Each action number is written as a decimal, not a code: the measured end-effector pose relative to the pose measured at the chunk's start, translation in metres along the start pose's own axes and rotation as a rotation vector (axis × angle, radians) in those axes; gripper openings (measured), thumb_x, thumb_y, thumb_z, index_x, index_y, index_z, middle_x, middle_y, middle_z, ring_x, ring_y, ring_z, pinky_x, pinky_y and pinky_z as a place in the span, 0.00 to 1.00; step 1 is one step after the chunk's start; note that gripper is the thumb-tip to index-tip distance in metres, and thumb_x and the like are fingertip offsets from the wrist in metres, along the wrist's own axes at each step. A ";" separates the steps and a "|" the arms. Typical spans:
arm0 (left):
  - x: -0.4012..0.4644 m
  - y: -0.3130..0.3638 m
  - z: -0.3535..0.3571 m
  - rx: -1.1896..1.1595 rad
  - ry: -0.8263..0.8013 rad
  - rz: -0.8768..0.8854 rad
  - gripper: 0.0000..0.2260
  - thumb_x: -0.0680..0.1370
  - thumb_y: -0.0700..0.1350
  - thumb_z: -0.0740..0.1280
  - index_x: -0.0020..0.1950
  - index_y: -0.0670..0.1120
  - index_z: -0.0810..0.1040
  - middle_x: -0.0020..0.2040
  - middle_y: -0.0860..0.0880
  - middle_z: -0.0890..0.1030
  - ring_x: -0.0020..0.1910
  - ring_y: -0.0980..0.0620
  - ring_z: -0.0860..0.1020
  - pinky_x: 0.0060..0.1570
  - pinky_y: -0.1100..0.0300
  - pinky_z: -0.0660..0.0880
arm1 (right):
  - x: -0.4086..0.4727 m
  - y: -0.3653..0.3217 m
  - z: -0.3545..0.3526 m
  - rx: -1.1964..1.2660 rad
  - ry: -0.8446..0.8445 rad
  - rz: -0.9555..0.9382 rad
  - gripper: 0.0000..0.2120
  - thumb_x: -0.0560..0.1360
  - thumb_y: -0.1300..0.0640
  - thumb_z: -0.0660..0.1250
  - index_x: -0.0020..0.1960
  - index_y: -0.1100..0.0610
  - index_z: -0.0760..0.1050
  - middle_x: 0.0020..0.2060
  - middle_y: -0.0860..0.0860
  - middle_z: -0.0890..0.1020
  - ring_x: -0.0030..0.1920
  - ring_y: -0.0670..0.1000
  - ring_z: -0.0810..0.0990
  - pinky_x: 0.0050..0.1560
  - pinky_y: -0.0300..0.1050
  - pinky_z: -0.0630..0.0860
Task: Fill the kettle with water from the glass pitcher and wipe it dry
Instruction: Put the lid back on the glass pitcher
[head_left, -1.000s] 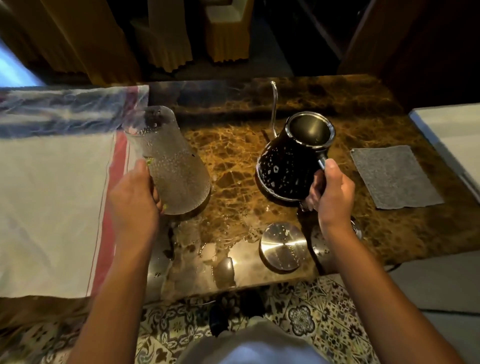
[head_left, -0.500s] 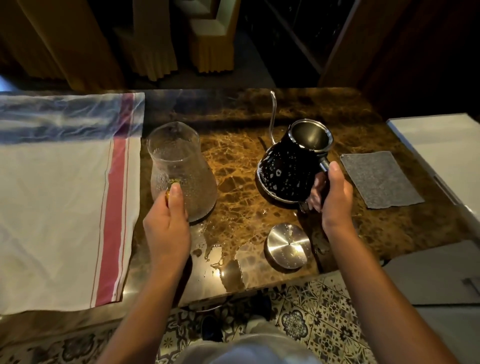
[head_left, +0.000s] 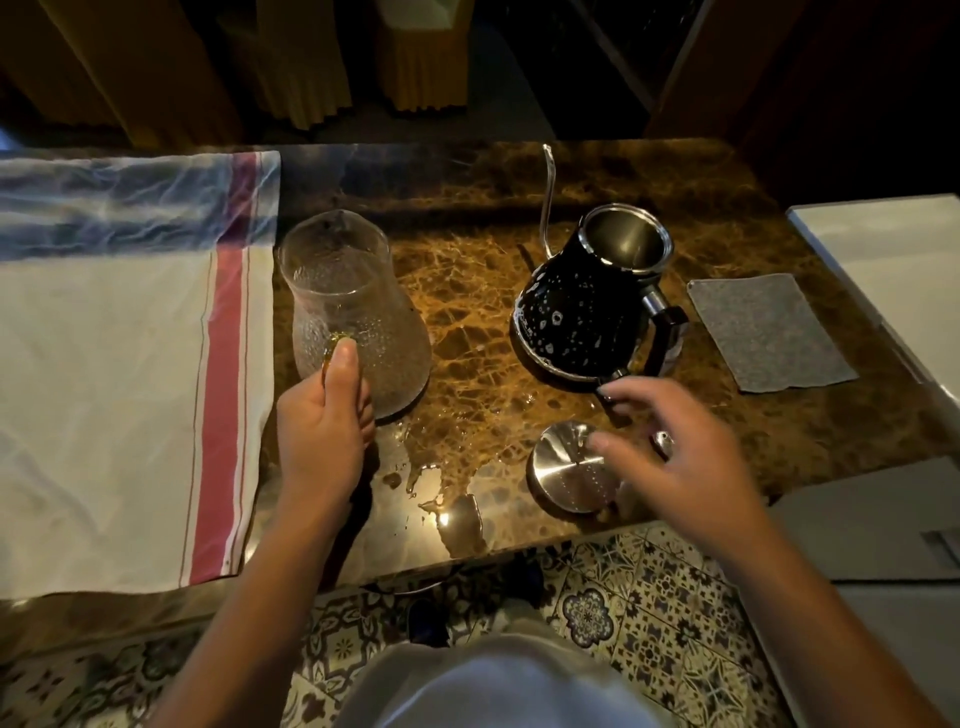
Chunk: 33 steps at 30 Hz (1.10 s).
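Both hands are changing roles: the right hand (head_left: 691, 467) is coming off the kettle (head_left: 592, 306) handle it was gripping half a second ago and is now hovering open, fingers (head_left: 608, 444) spread and holding nothing, over the steel lid (head_left: 569, 467) lying near the counter's front edge. Kettle is sitting uncapped on the marble counter (head_left: 467, 322), beads of water on its black body, gooseneck spout pointing away. Left hand (head_left: 324, 431) is staying closed on the handle of the glass pitcher (head_left: 353, 306), which is standing upright just beside the striped towel (head_left: 130, 364); can't tell how much water is left in it. Puddle (head_left: 447, 493) is sitting between the hands. My read: pouring is done, lid or wipe-down is next. Grey cloth (head_left: 769, 332) right of the kettle is lying untouched.
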<state>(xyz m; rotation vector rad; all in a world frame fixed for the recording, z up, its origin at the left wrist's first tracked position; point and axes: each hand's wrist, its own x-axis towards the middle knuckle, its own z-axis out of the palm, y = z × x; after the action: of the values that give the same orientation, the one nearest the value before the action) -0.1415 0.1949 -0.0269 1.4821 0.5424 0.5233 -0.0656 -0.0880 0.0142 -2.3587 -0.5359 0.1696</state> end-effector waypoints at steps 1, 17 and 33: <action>0.000 0.000 0.000 0.000 0.002 0.006 0.24 0.81 0.62 0.59 0.27 0.53 0.70 0.25 0.54 0.67 0.24 0.54 0.65 0.26 0.59 0.61 | -0.002 0.003 0.014 -0.089 -0.095 -0.018 0.25 0.75 0.43 0.72 0.70 0.39 0.72 0.72 0.39 0.70 0.69 0.40 0.70 0.66 0.47 0.70; -0.001 -0.005 -0.001 0.047 0.033 0.071 0.25 0.81 0.63 0.59 0.27 0.54 0.71 0.24 0.54 0.68 0.24 0.54 0.66 0.27 0.59 0.63 | 0.040 -0.031 0.035 -0.061 -0.127 -0.222 0.23 0.75 0.39 0.72 0.69 0.35 0.74 0.76 0.42 0.70 0.74 0.48 0.68 0.72 0.55 0.67; 0.003 -0.001 -0.002 0.107 0.046 0.031 0.25 0.79 0.67 0.58 0.26 0.55 0.72 0.23 0.56 0.68 0.26 0.50 0.68 0.30 0.50 0.65 | 0.152 -0.189 0.080 0.030 0.058 -0.758 0.16 0.76 0.46 0.72 0.62 0.48 0.84 0.64 0.48 0.83 0.65 0.51 0.77 0.63 0.55 0.76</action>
<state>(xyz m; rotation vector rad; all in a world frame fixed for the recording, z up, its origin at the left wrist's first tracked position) -0.1408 0.1981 -0.0276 1.5849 0.5922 0.5610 -0.0116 0.1519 0.0845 -1.9662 -1.3296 -0.2356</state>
